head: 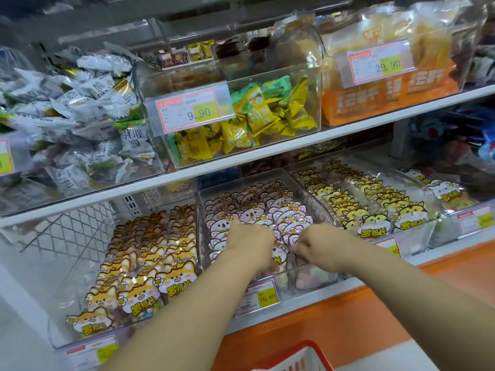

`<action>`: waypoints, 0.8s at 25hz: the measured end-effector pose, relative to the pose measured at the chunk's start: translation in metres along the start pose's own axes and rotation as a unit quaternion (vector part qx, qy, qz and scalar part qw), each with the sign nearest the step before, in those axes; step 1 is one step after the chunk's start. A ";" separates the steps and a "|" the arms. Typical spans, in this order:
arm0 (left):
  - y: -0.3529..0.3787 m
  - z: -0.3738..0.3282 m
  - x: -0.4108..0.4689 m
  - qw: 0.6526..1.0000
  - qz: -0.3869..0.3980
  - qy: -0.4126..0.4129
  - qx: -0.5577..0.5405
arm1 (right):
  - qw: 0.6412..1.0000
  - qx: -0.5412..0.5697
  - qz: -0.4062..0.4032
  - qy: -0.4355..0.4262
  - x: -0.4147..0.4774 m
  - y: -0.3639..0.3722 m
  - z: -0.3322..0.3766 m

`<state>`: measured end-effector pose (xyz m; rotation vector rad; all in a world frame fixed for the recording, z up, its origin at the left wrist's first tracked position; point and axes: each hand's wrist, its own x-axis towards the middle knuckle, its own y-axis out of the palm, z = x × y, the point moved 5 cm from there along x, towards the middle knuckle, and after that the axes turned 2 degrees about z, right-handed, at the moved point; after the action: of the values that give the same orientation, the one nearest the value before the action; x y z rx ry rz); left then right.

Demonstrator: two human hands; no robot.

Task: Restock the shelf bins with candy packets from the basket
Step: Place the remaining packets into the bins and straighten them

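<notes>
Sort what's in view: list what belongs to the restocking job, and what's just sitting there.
In the job: left hand and right hand, both in the middle clear bin; pink koala packets; red basket.
Lying about: orange fox packets; yellow cat packets; yellow-green wrapped candies; white wrapped candies; orange bags.

On the lower shelf the pink packets (257, 218) in the middle are pink and white, each printed with a cartoon animal face and a small yellow flower. Towards the shelf's left end the orange packets (150, 269) show an orange-and-cream fox-like face, and towards its right end the yellow packets (375, 207) carry a yellow one. Up above, the wrapped sweets (257, 113) are yellow and green. The price tag (263, 295) is white with a red border and a yellow patch. The shelf edge (267, 153) is white, the panel (348, 311) beneath it orange, the basket (308, 346) rim red.
</notes>
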<state>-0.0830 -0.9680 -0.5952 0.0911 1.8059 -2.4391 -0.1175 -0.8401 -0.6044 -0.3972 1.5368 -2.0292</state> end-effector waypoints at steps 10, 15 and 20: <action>0.017 -0.001 0.013 0.992 0.006 -0.092 0.081 | 0.973 -0.073 0.217 0.031 0.005 0.043 0.018; 0.018 0.002 0.019 0.992 0.027 -0.111 0.049 | 0.983 -0.138 0.124 0.002 -0.007 0.036 0.021; 0.013 0.005 0.019 0.988 0.025 -0.092 -0.123 | 0.974 -0.155 0.161 0.026 -0.009 0.022 0.014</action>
<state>-0.1002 -0.9772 -0.6084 -0.1045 1.9744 -2.0929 -0.0967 -0.8497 -0.6206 -0.1950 1.8257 -1.5674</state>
